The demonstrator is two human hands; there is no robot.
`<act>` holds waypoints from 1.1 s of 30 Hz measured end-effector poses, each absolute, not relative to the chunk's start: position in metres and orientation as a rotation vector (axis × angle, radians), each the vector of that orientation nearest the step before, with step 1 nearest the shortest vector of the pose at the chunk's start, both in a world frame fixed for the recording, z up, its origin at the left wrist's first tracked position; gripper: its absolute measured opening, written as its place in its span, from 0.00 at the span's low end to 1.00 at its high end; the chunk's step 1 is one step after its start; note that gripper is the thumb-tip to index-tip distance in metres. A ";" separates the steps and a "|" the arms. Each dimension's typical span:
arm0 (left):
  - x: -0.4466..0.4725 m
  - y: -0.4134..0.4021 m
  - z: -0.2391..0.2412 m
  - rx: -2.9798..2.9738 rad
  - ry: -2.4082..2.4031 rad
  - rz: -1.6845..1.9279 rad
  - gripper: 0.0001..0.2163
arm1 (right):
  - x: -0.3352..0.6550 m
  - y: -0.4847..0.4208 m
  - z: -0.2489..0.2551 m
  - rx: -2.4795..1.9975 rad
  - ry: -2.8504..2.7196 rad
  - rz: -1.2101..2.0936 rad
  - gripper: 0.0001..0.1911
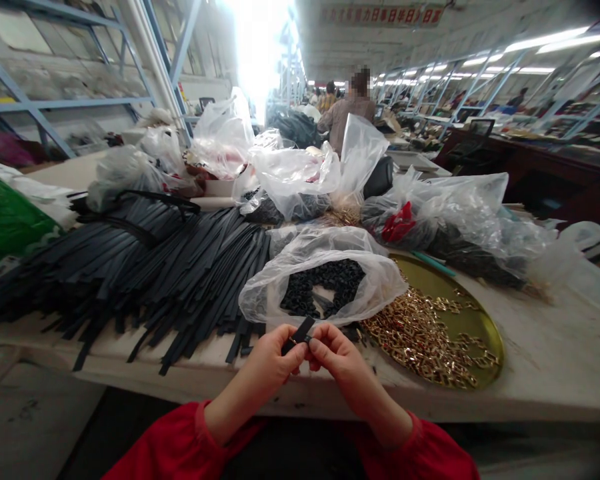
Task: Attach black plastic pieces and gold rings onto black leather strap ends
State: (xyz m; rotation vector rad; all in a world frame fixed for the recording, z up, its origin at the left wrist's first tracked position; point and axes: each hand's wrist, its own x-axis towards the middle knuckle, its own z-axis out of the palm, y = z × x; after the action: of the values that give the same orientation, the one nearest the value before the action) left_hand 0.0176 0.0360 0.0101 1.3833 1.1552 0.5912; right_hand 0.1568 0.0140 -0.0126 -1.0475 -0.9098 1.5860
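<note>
My left hand (274, 352) is closed around a short black strap (300, 333), whose flat end sticks up between thumb and fingers. Thumb and fingertips of my right hand (334, 348) pinch a small dark piece (308, 339) against the strap; its exact shape is too small to tell. Both hands meet above the table's front edge. Just beyond them lies an open clear plastic bag (260, 293) holding many small black loops (347, 277). To the right, a round gold-coloured tray (473, 320) carries a heap of gold metal buckles (410, 333).
A thick spread of long black straps (205, 267) covers the table's left side, some ends hanging over the edge. Filled plastic bags (470, 207) line the back. A green bag (10, 213) stands far left. Another person (353, 110) is further off, facing away.
</note>
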 end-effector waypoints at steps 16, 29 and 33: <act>0.020 0.020 0.013 2.023 1.396 0.500 0.05 | 0.162 0.001 -0.023 -0.892 -0.476 1.980 0.13; 0.007 0.028 0.015 1.641 1.204 0.440 0.12 | 0.172 0.006 -0.026 -1.002 -0.740 1.690 0.09; 0.003 0.028 0.017 1.420 1.152 0.355 0.14 | 0.169 0.003 -0.025 -0.996 -0.735 1.700 0.12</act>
State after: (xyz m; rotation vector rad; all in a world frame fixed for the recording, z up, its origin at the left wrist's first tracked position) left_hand 0.0031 0.0276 0.0165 1.4200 1.1516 0.3554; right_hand 0.1693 0.0034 -0.0246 -0.9960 -0.7347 1.7004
